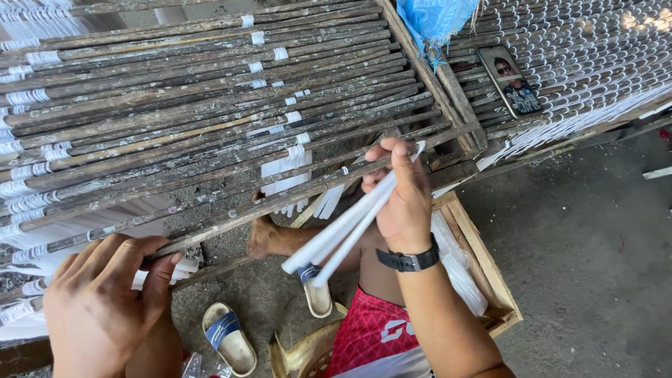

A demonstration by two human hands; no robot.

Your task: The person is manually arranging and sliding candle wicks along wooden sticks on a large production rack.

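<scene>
The right hand (pixel 404 199) is closed around a small bundle of long white candles (pixel 343 227). The thumb lies over the top of them, and the candles point down and to the left from the palm. A black watch (pixel 408 260) sits on this wrist. The hand is just beside the lower edge of a rack of dark wooden sticks (pixel 210 98), where short white candles (pixel 285 168) hang between the sticks. The left hand (pixel 105 294) grips the near end of one stick (pixel 231 217) with bent fingers; the thumb presses on its side. Under the rack I see a slipper (pixel 227 337) on the grey floor and a wooden box (pixel 483 259) that holds, I think, a plastic bag. A phone (pixel 509 79) lies on a second rack at the upper right.
</scene>
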